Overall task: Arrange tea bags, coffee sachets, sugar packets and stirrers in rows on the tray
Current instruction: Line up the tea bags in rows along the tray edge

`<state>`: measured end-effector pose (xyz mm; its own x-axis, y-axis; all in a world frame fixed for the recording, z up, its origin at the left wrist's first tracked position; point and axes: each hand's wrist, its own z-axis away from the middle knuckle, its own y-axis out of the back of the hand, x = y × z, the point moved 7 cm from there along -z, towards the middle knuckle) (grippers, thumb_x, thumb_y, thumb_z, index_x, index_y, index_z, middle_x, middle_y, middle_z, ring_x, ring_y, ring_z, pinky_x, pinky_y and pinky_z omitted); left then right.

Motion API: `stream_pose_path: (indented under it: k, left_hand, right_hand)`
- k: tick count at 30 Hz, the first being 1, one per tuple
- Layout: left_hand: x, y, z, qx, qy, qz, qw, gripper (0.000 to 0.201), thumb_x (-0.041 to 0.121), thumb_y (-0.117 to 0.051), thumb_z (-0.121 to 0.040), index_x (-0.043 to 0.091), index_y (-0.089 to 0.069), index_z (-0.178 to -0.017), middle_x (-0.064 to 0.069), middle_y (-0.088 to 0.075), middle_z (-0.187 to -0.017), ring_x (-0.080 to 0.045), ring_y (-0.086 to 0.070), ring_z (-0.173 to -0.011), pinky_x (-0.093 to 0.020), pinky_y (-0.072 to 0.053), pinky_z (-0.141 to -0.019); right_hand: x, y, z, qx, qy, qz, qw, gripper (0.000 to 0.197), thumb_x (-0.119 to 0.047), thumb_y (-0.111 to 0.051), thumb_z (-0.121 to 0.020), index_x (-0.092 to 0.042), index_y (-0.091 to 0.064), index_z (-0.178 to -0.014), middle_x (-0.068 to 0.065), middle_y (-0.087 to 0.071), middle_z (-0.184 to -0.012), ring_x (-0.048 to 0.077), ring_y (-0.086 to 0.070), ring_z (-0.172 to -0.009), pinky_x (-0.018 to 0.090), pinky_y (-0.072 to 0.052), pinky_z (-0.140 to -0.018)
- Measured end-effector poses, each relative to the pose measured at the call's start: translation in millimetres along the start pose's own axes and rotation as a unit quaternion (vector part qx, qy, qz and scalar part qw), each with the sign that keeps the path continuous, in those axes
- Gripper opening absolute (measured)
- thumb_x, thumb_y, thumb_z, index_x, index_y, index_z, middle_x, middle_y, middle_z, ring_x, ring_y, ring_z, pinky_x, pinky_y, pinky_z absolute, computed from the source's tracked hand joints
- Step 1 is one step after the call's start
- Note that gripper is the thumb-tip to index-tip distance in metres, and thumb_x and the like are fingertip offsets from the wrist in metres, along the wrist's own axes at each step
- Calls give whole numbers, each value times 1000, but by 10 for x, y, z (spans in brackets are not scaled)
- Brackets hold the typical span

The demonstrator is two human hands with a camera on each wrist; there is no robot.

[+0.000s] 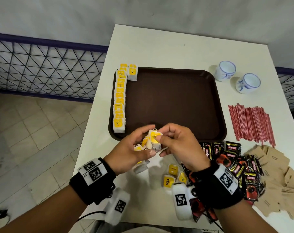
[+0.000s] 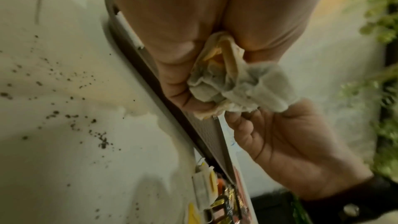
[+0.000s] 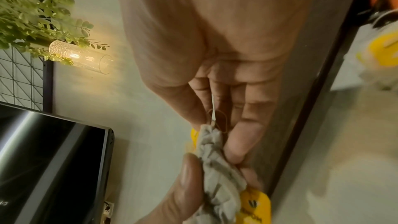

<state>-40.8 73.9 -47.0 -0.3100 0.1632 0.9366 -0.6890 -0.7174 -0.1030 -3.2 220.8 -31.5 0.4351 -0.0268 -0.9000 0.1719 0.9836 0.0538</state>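
Observation:
A brown tray (image 1: 173, 101) lies in the middle of the white table. Yellow-tagged tea bags (image 1: 120, 98) run in a column down its left edge, and one more (image 1: 132, 72) starts a second column at the top. Over the tray's near rim my left hand (image 1: 131, 148) grips a bunch of tea bags (image 1: 149, 143) with tangled strings. My right hand (image 1: 166, 145) pinches the top bag (image 1: 153, 137) of that bunch by thumb and fingers. The left wrist view shows the crumpled bags (image 2: 226, 81) wedged in my left palm. The right wrist view shows the pinched bag (image 3: 217, 168).
Loose tea bags (image 1: 172, 175) lie on the table under my right wrist. Black-and-red coffee sachets (image 1: 230, 158) and brown sugar packets (image 1: 277, 179) are heaped at the right front. Red stirrers (image 1: 251, 125) lie right of the tray; two cups (image 1: 225, 70) (image 1: 248, 83) stand behind.

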Motion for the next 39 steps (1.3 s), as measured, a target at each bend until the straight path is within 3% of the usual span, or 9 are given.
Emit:
stream_pose_path:
  k: [4,8,10,19,24,29,33,36,39]
  left_hand:
    - [19,97,-21,-1,10,48,999,48,-2,-66,-90,21,-57,-132,4,-73,-112,-7,-66,-98,-26,-54,-79]
    - [-65,207,-72,2,40,98,994,45,0,-63,-93,19,-57,-134,-3,-71,-115,-17,-68,-101,-47,-58,-87]
    - [-98,292,-103,15,48,98,994,43,2,-64,-93,21,-60,-132,-5,-71,-114,-20,-68,-102,-50,-58,-87]
    - [-44,622,-186,37,65,66,995,34,5,-68,-92,24,-69,-120,11,-71,-94,-13,-67,-92,-37,-60,-84]
    - [-11,633,-232,18,71,142,987,33,8,-68,-88,19,-71,-119,-3,-68,-101,-19,-65,-88,-37,-59,-73]
    - [13,812,-232,32,48,79,995,36,4,-68,-91,29,-73,-116,6,-69,-119,-17,-67,-105,-33,-58,-78]
    - [98,951,-158,39,22,50,998,37,6,-70,-91,27,-71,-121,8,-68,-126,-13,-68,-108,-29,-57,-82]
    - [157,1013,-96,38,19,36,998,36,4,-67,-92,22,-67,-123,14,-70,-118,-6,-70,-97,-23,-55,-78]
    - [158,1068,-62,42,30,1,999,37,8,-67,-92,28,-67,-123,23,-68,-111,-2,-69,-93,-21,-53,-78]
  right_hand:
    - [-80,-88,-110,-5,-9,-5,1000,3,-3,-67,-92,0,-65,-92,15,-66,-74,21,-63,-61,34,-58,-55]
    - [-120,-176,-232,-11,-24,6,1000,3,-3,-65,-94,0,-64,-94,6,-67,-71,19,-66,-59,36,-58,-57]
    - [-150,-192,-286,-8,-26,14,1000,4,-3,-64,-94,1,-63,-95,5,-68,-70,17,-67,-59,34,-57,-54]
    - [-371,-210,-543,-5,-30,21,999,5,-4,-64,-94,-1,-65,-97,20,-72,-90,31,-72,-71,34,-57,-55]
    - [-407,-238,-637,-25,-16,39,999,3,-4,-66,-93,-2,-67,-95,11,-71,-85,22,-67,-74,35,-60,-63]
    - [-604,21,-735,39,70,160,984,4,-11,-74,-88,-15,-74,-86,7,-73,-80,25,-65,-71,36,-52,-68]
    - [-630,210,-1010,65,42,113,991,6,-5,-72,-88,-10,-73,-86,-2,-67,-65,6,-54,-59,15,-40,-53]
    - [-607,198,-1340,53,9,110,992,7,-4,-68,-91,-10,-69,-86,14,-67,-65,21,-58,-59,24,-37,-46]
    - [-664,35,-1697,32,2,119,992,6,-2,-65,-93,-6,-64,-88,17,-70,-69,18,-63,-53,23,-42,-44]
